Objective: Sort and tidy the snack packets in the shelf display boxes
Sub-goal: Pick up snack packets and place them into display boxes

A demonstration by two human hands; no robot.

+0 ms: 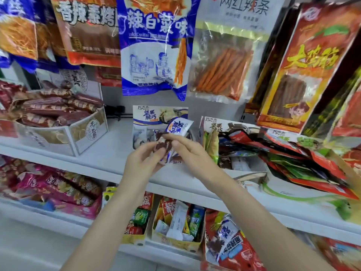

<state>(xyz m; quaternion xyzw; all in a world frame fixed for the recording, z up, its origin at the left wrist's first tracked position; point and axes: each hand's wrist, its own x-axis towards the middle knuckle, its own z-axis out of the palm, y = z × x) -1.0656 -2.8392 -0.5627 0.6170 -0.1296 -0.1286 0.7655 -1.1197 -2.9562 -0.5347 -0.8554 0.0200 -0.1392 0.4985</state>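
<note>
1. White-and-blue snack packets [175,132] printed 坚果脆巧 are held in both hands, in front of the white display box [160,116] on the middle shelf [109,159].
2. Left hand [145,159]: its grip is closed, fingers pinching the brown lower packets.
3. Right hand [188,151]: its grip is also closed, thumb and fingers pinching the same bundle.
4. That box shows 巧之恋 坚果脆巧.
5. Just to the right, a second box [214,126] carries the same words and holds mixed packets.
6. Above hang a blue bag [154,45] reading 辣白菜味 and a clear bag [230,51] reading 网红辣条.
</note>
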